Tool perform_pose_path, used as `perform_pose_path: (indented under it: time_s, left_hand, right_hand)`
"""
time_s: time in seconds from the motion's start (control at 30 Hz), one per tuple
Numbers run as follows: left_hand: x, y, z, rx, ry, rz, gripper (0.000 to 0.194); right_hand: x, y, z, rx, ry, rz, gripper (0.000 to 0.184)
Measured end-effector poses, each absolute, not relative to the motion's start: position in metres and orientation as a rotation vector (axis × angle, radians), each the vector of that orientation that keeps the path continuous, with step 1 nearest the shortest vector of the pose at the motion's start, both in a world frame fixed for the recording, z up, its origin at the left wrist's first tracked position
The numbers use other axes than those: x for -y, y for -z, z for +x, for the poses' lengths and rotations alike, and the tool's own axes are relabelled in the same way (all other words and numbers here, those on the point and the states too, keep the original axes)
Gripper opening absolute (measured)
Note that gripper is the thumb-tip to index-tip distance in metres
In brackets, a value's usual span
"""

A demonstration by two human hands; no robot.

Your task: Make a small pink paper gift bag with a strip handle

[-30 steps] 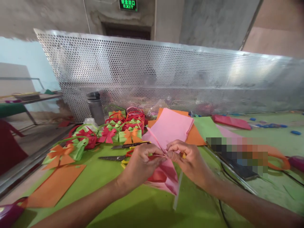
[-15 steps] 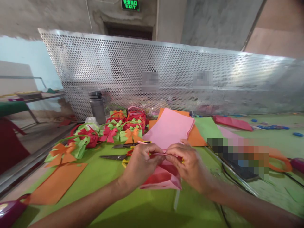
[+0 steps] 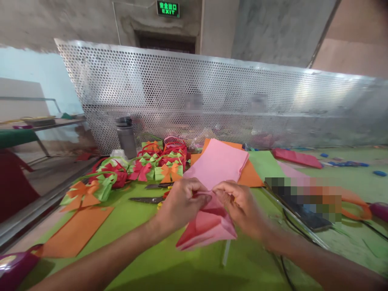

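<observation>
Pink material, folded into a pocket with a redder inside, sits between our two hands, low and just right of centre, above a green tabletop (image 3: 136, 232). We hold this pink pocket (image 3: 212, 236) by its far edge, its open mouth towards us. Our left hand (image 3: 180, 206) pinches that edge between thumb and forefinger; our right hand (image 3: 238, 204) pinches it just beside, also with thumb and forefinger, the two sets of fingertips nearly meeting. We cannot tell exactly how the remaining fingers are bent. A pale, slim stick (image 3: 226, 254) pokes out below the pocket.

Beyond our hands lies a stack of pink sheets (image 3: 216, 161) over orange sheets (image 3: 250, 173), with a light green sheet (image 3: 263, 159) to the right. Beside our left hand, dark scissor blades (image 3: 148, 199) point left. Farther left we see small green and red bags with bows, among them a green bag with an orange bow (image 3: 170, 173), and behind them a grey bottle (image 3: 127, 141) standing upright. Nearer us on the left, an orange rectangle (image 3: 79, 234) lies flat near a purple object (image 3: 20, 264) cut off by the picture's edge. Across the back stands a perforated metal panel (image 3: 218, 81), with a lit green EXIT sign (image 3: 168, 9) above it.
</observation>
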State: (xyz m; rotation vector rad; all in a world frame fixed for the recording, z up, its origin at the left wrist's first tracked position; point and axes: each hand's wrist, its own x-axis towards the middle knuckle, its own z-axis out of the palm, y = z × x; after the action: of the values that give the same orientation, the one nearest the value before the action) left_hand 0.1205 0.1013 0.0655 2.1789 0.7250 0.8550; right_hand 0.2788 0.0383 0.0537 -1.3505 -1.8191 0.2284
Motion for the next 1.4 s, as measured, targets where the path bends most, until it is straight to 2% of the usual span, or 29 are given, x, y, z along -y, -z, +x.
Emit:
perform_pose_path:
  time_s: [0.1,0.23,0.4,0.57,0.73,1.03,1.2,1.4]
  left_hand:
    - [-0.103,-0.072,0.119,-0.814,-0.667,1.983,0.018]
    - [-0.104,-0.074,0.119,-0.824,-0.657,1.962,0.016]
    - [-0.102,-0.07,0.12,-0.773,-0.708,2.077,0.017]
    - [-0.1,-0.065,0.121,-0.729,-0.756,2.19,0.019]
    - [-0.099,-0.062,0.122,-0.678,-0.832,2.339,0.018]
    - [-0.097,-0.062,0.122,-0.657,-0.946,2.531,0.021]
    - [-0.096,-0.067,0.12,-0.724,-0.845,2.666,0.018]
    - [-0.098,-0.071,0.119,-0.775,-0.775,2.696,0.024]
  right_hand:
    - [-0.04,-0.058,0.282,1.667,-0.455,-1.365,0.03]
    - [-0.041,-0.06,0.285,1.606,-0.553,-1.334,0.03]
    - [-0.041,-0.054,0.284,1.71,-0.416,-1.37,0.029]
    - [-0.04,-0.051,0.281,1.878,-0.198,-1.389,0.016]
    - [-0.037,-0.054,0.275,2.02,0.126,-1.314,0.022]
    - [-0.036,-0.049,0.277,2.065,0.183,-1.283,0.018]
    - [-0.037,-0.052,0.278,2.085,0.203,-1.261,0.023]
    - [-0.04,-0.048,0.279,2.047,0.248,-1.273,0.023]
